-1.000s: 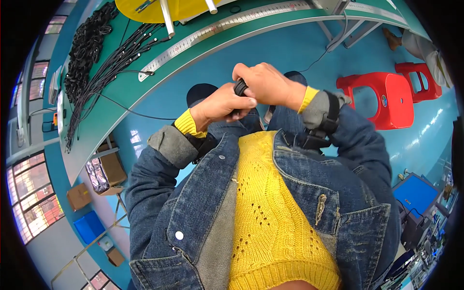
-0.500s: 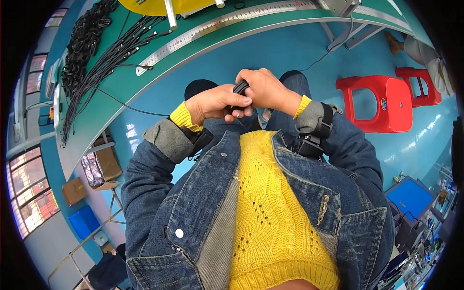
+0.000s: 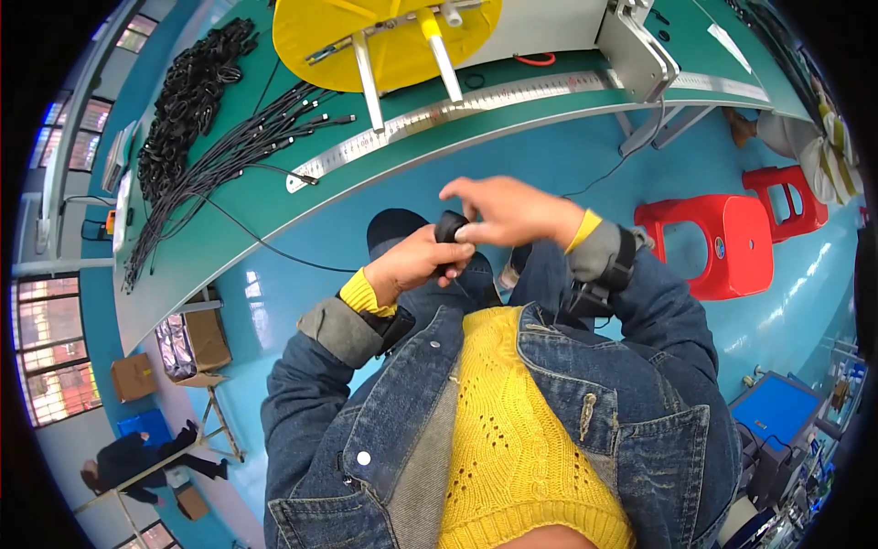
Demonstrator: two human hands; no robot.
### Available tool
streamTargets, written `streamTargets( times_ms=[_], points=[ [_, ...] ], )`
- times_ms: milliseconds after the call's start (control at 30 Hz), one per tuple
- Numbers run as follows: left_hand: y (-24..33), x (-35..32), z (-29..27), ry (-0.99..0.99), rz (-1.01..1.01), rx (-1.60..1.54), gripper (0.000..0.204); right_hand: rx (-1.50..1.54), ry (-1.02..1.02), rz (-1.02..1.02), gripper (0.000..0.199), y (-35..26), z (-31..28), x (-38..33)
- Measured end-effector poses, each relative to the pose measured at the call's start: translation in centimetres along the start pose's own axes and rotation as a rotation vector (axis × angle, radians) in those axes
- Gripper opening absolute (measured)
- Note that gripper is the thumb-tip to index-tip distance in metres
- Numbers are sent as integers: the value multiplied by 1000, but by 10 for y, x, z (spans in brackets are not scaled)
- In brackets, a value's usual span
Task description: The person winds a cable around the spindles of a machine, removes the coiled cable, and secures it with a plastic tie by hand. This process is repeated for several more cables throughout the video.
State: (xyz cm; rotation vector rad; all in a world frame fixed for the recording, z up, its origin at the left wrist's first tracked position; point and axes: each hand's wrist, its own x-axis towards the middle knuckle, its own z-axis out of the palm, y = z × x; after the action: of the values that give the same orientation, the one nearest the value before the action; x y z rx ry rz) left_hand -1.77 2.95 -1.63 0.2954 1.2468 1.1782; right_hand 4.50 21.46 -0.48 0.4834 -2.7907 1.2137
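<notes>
The black cable coil (image 3: 449, 227), at twelve o'clock of centre, is gripped by the left hand (image 3: 411, 262), while the right hand (image 3: 519, 212) has loosened, forefinger raised, seemingly leaving the left to steady it.

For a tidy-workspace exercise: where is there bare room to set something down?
Bare green tabletop lies between the metal bracket, the ruler and the white triangular piece. A smaller patch: between the loose cables, the ruler's left end and the tabletop's front edge. Crowded: the left side, under the black cable pile.
</notes>
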Motion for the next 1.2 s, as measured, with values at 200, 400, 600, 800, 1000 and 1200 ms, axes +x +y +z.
streamTargets(
  times_ms=[200,400,600,800,1000,1200],
  points=[
    [22,-6,7,156,265,-156,16,-541,568,215,24,56,-54,68],
    [24,-7,-9,11,357,-493,19,-356,471,283,21,64,-42,87],
    [15,-1,-17,13,393,-631,20,802,260,270,19,-17,-8,30],
    [11,4,2,187,413,-217,16,909,149,424,18,-16,2,4],
    [13,7,-2,334,441,-133,11,1135,120,228,16,-35,15,-27],
    [18,5,7,372,392,193,11,1359,-109,565,16,-14,23,-44]
  ],
)
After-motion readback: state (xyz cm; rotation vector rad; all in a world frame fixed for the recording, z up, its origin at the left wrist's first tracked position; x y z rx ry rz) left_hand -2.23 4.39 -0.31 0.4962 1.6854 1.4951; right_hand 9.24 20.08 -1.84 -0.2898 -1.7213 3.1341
